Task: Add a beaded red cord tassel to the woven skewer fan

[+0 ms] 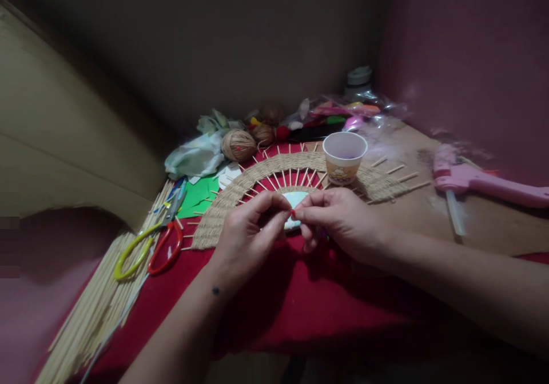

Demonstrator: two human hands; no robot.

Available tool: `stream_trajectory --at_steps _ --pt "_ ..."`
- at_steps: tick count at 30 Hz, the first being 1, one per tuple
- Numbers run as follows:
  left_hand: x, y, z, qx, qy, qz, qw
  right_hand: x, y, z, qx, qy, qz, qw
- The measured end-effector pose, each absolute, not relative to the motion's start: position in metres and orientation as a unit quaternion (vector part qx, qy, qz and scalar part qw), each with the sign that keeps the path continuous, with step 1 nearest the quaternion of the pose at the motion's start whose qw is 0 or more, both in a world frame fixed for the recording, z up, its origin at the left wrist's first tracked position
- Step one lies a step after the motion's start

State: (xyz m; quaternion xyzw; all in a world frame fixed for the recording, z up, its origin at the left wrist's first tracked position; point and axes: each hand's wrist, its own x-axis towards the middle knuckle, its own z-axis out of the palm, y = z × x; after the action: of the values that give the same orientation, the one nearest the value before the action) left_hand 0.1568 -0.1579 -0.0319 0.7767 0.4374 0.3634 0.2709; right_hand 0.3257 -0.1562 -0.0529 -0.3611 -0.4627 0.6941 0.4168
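My left hand (251,232) and my right hand (343,218) meet at the middle, fingertips pinched together. Between them shows a tiny red piece (293,214), too small to name; both hands seem to have hold of it. Below and behind the fingers lies a half-round fan of sticks woven with twine (266,170). At its centre a pale blue-white half-round patch (297,200) is partly hidden by my hands. A paper cup (344,164) stands on the fan just beyond my right hand.
Scissors with yellow and red handles (165,250) lie left, by a bundle of thin sticks (98,292). Green paper (199,195) and twine balls (239,145) sit behind. A pink glue gun (480,181) rests at right. Red cloth (334,298) covers the near surface.
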Motion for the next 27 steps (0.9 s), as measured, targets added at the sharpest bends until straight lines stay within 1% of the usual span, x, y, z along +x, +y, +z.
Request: stream_trajectory --at_steps 5,11,20,24,27 --pt "0.157 -0.159 -0.032 0.821 0.402 0.354 0.199 0.327 -0.15 -0.06 -0.344 -0.407 0.72 0.446" --pt "0.162 -0.157 -0.037 0.842 0.367 0.388 0.075 0.326 -0.15 -0.06 -0.34 -0.393 0.726 0.451" --pt "0.163 -0.157 -0.046 0.863 0.345 0.367 -0.049 0.322 -0.151 -0.059 -0.335 -0.389 0.727 0.456" --pt "0.162 -0.155 -0.047 0.866 0.345 0.356 -0.068 0.322 -0.151 -0.06 -0.331 -0.378 0.737 0.453" --pt "0.162 -0.155 -0.043 0.854 0.371 0.365 -0.023 0.322 -0.15 -0.061 -0.328 -0.383 0.741 0.444"
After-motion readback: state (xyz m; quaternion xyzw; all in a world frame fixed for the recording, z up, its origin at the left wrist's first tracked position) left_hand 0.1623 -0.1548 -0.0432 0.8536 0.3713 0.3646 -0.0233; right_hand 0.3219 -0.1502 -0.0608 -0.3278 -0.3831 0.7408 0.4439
